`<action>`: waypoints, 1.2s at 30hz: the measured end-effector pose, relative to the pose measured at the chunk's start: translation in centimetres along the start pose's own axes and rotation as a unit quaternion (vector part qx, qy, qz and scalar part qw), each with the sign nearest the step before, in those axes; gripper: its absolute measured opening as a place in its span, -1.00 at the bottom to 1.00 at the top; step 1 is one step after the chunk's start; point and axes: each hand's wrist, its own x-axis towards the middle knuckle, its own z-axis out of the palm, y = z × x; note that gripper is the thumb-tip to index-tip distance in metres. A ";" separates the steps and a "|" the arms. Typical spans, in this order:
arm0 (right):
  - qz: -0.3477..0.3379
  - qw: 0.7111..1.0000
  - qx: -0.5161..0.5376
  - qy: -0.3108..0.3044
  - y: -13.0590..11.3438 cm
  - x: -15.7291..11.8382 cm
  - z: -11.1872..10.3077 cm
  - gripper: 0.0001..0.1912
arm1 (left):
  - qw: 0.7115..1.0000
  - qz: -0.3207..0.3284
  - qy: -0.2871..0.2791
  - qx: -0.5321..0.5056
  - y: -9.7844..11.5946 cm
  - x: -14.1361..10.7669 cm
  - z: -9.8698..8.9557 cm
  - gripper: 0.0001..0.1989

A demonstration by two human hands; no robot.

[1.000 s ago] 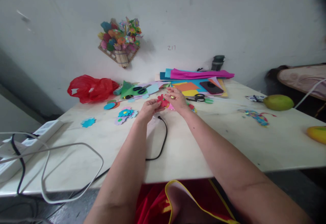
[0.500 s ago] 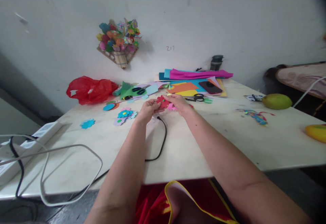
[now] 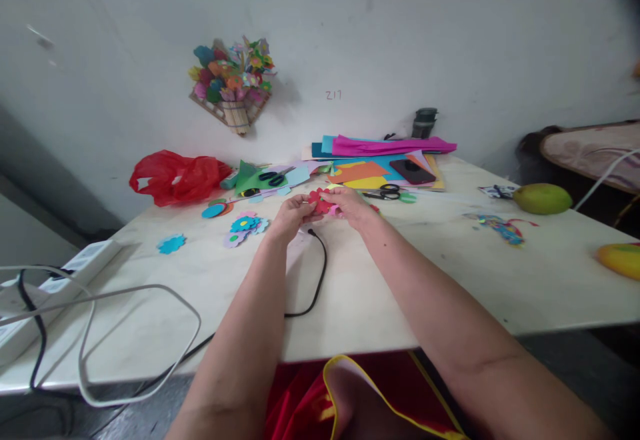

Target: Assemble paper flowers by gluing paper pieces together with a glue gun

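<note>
A red paper flower [image 3: 320, 203] is held up between my two hands above the middle of the table. My left hand [image 3: 294, 216] pinches its left edge. On the other side, my right hand [image 3: 349, 204] grips it, with the thumb lying over the flower's centre. Pink paper [image 3: 334, 211] shows just under my right fingers; what it belongs to is partly hidden. To the left lies a small pile of blue and lilac paper flowers [image 3: 244, 225], and farther left a single blue flower [image 3: 171, 244].
Scissors [image 3: 387, 192] and a phone [image 3: 413, 172] lie beyond my right hand, near coloured paper sheets [image 3: 357, 173]. A red plastic bag [image 3: 180, 177] stands back left. A black cable [image 3: 324, 273] and a power strip [image 3: 85, 273] are nearer. A green mango [image 3: 543, 199] rests right.
My right thumb has moved onto the middle of the red flower, covering the green dot seen there before. My left hand keeps its place.
</note>
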 end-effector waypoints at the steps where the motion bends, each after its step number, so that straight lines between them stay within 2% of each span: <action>1: 0.001 1.000 0.002 0.000 0.1 0.0 0.0 -0.72 | 1.000 0.001 -0.001 -0.001 0.0 0.0 0.0 -0.70; 4: -0.015 1.000 -0.003 0.008 0.4 0.4 -0.2 -0.71 | 1.000 0.001 0.000 -0.009 0.2 -0.1 0.1 -0.71; 7: -0.111 0.989 -0.060 0.071 0.7 1.2 -0.4 -0.77 | 1.000 -0.003 0.007 -0.009 0.3 -0.2 0.3 -0.72; 10: -0.267 0.938 -0.158 0.155 0.6 1.7 -0.6 -0.86 | 1.000 -0.005 0.017 -0.007 0.4 -0.2 0.4 -0.73; 12: -0.357 0.894 -0.215 0.163 0.4 1.8 -0.6 -0.93 | 1.000 -0.004 0.019 -0.010 0.5 -0.3 0.4 -0.73; 14: -0.401 0.865 -0.263 0.146 0.3 1.7 -0.4 -0.98 | 1.000 -0.001 0.019 -0.017 0.4 -0.3 0.3 -0.74; 19: -0.388 0.852 -0.328 0.126 0.5 1.2 0.0 -0.94 | 1.000 0.004 0.016 -0.024 0.4 -0.2 0.2 -0.79; 30: -0.396 0.840 -0.348 0.126 1.0 1.4 0.2 -0.99 | 0.999 0.002 0.006 -0.032 0.3 -0.2 0.2 -0.79; 36: -0.405 0.838 -0.341 0.133 1.3 1.6 0.2 -0.93 | 0.999 0.006 0.001 -0.039 0.3 -0.2 0.3 -0.78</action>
